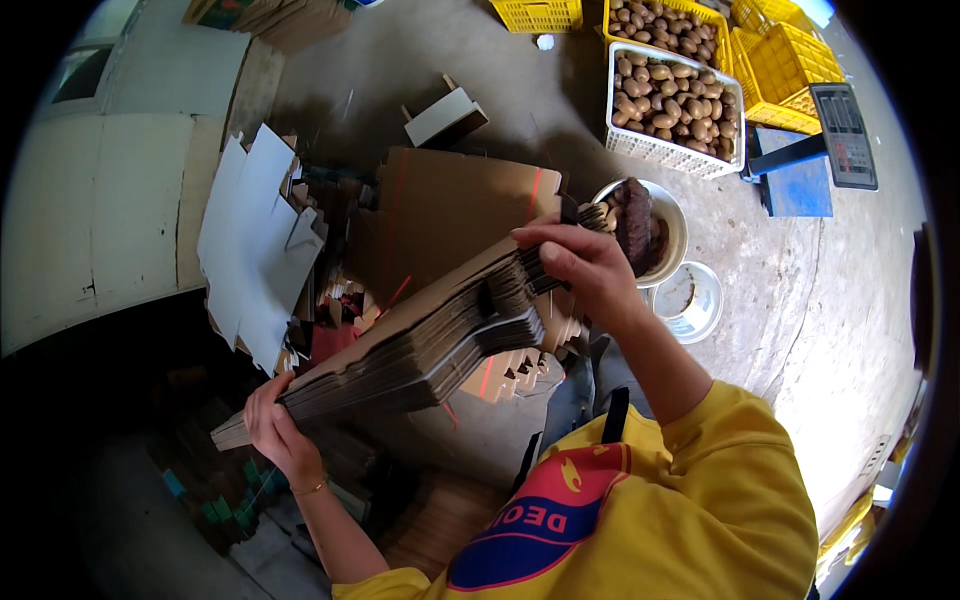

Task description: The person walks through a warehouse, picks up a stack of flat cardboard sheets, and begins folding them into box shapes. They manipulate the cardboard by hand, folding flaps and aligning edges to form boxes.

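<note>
A thick stack of flattened cardboard boxes [420,350] is held slantwise in front of me, its layered cut edges toward me. My left hand [277,428] grips its lower left end, fingers closed over the edge. At the upper right end, my right hand [585,265] is closed on the stack, with the fingers lying over the top and their grip partly hidden. Behind the stack lies a larger brown cardboard sheet [450,195] with red lines. White cardboard pieces [250,250] lean on a pile to the left.
A white crate [680,160] of brown oval produce stands at the far right, beside yellow crates [790,70]. Near it is a blue platform scale [800,185]. A bucket [678,215] with a dark cloth-like thing and a white basin [690,305] sit closer. A small stool [445,118] stands ahead.
</note>
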### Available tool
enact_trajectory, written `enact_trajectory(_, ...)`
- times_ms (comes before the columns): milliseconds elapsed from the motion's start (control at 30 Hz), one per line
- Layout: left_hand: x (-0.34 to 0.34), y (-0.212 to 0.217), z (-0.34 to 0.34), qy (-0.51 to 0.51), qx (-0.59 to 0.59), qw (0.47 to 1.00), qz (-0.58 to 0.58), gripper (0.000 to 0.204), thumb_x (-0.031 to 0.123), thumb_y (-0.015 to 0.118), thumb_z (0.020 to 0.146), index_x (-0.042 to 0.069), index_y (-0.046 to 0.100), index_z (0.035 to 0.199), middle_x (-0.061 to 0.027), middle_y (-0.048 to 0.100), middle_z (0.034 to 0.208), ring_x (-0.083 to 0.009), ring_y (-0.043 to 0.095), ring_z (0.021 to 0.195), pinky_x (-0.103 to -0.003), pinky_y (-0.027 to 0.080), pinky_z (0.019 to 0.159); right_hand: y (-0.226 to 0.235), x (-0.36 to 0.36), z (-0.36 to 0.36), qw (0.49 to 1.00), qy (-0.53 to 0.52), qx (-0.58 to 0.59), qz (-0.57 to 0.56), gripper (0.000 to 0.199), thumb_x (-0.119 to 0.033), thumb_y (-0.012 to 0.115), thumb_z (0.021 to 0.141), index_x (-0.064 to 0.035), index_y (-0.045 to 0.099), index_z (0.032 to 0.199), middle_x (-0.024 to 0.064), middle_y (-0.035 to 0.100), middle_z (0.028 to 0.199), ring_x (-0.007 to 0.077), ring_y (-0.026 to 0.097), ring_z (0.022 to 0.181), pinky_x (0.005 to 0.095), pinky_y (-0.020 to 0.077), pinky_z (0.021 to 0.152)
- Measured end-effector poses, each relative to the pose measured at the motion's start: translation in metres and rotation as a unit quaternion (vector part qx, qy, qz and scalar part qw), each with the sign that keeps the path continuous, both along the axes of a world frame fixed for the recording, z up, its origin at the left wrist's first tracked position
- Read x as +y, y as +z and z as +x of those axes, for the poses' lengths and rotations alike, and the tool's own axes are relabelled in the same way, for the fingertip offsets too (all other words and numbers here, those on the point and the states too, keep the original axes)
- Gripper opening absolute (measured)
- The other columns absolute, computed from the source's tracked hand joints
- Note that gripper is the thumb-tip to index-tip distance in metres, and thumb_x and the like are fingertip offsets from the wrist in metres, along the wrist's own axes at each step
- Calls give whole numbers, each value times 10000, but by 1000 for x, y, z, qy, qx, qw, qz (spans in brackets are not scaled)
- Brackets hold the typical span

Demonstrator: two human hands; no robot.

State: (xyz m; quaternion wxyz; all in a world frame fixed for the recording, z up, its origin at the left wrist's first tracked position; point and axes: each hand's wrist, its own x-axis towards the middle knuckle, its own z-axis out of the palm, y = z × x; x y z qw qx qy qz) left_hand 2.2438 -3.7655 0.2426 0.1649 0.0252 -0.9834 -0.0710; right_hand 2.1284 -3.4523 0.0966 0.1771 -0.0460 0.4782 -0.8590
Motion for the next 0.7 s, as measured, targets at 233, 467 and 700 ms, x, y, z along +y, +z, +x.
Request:
enact_trajectory(233, 5, 1, -1, 0, -13, 1000, 15, 402, 248, 324, 918, -18, 625, 909, -137, 629, 869, -295, 567, 820, -382, 400, 817, 7, 4, -37, 977, 204, 27, -53, 276, -188, 681, 812, 21, 667, 992, 63, 586, 998, 128, 525, 975, 262, 399, 873)
enact_trajectory(467, 2, 1, -1, 1, -11, 1000, 9, 403, 243, 324, 911, -28, 623, 915, -141, 637, 887, -298, 572, 827, -380, 400, 828, -3, -5, -45, 938, 297, -132, -123, 211, -173, 659, 838, -26, 671, 990, -10, 612, 899, 44, 514, 804, 198, 412, 694)
enact_trajectory(700, -1, 0, -3, 8, -8, 1000, 22, 403, 234, 321, 906, -32, 624, 918, -149, 640, 893, -298, 579, 823, -385, 405, 823, 6, -8, -49, 965, 239, -84, -67, 222, -199, 654, 851, -31, 668, 995, -29, 623, 856, 35, 511, 754, 192, 410, 671)
